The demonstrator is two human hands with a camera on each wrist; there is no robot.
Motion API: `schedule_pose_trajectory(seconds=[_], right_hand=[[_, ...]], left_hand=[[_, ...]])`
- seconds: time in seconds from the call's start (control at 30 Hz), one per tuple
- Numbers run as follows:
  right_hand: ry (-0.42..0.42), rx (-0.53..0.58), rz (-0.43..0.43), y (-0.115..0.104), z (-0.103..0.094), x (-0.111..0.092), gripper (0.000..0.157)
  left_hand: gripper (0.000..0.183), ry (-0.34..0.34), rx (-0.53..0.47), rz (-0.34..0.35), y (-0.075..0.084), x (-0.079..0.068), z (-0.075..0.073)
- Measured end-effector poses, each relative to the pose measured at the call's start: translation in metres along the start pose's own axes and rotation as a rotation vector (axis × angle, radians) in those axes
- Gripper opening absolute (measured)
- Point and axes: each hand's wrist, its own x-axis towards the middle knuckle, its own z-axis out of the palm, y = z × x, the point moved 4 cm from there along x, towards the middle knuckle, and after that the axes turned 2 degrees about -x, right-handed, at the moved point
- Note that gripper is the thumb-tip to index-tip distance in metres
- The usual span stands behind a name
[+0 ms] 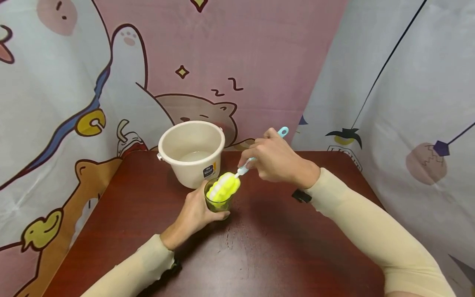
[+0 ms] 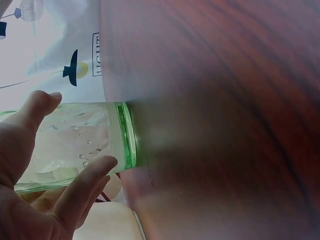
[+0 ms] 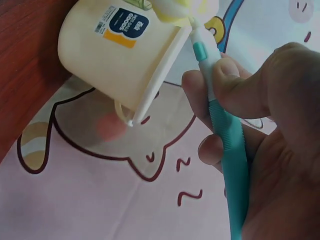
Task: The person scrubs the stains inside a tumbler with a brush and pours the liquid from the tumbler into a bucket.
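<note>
Currently, step in hand reads as scrubbing the inside of a green-tinted cup (image 1: 222, 205) w/ a sponge brush (image 3: 232, 150). Location: cup is mid-table, just in front of the cream bucket (image 1: 183, 173), above or on the dark red table (image 1: 297, 235); base contact can't be confirmed. Sponge head (image 1: 224, 187), yellow & white, sits at the cup mouth, tilted; lower end appears inside the rim, upper end outside. Depth n/a, not visible.

Recommended practice (insp. judgement): bring handle closer in line w/ cup axis, ease the head in until it meets the bottom, then twist w/ light pressure all round the wall, incl. the base corner. Keep L grip low & firm so the cup doesn't spin; avoid levering the neck against the rim, as thin glass, if glass it is, could chip. Water drops (image 2: 82, 156) on the cup wall suggest a slip risk.

Fingers, L hand (image 1: 196, 212): curled round the cup, thumb on the near side, other digits opposite; spread approx. the cup's width, no wider. Exact pressure unknown.

Fingers, R hand (image 1: 276, 159): thumb & index pinch the white upper part of the brush handle, nearly closed up on it; at least one more finger wraps the teal grip below. Remaining digits partly hidden; can't tell.
</note>
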Motion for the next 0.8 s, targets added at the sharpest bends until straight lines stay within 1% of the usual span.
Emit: schedule_pose_trajectory(seconds=[0.17,0.3,0.57,0.67,0.8], right_hand=[[0.02,0.083,0.095,0.012,0.0,-0.01,0.024],[0.043,0.149,0.161,0.022,0.003,-0.021,0.023],[0.079,0.27,0.251,0.039,0.018,-0.04,0.024],[0.076,0.345,0.295,0.043,0.025,-0.048,0.022],[0.043,0.484,0.376,0.044,0.036,-0.057,0.02]], left_hand=[[0.105,0.001,0.007,-0.005,0.0,-0.001,-0.001],[0.105,0.0,0.012,-0.007,0.0,-0.001,0.0],[0.099,0.001,-0.004,-0.01,0.0,-0.001,-0.001],[0.096,-0.003,-0.01,-0.016,0.001,-0.001,-0.001],[0.097,-0.002,-0.006,-0.024,0.002,-0.002,-0.002]])
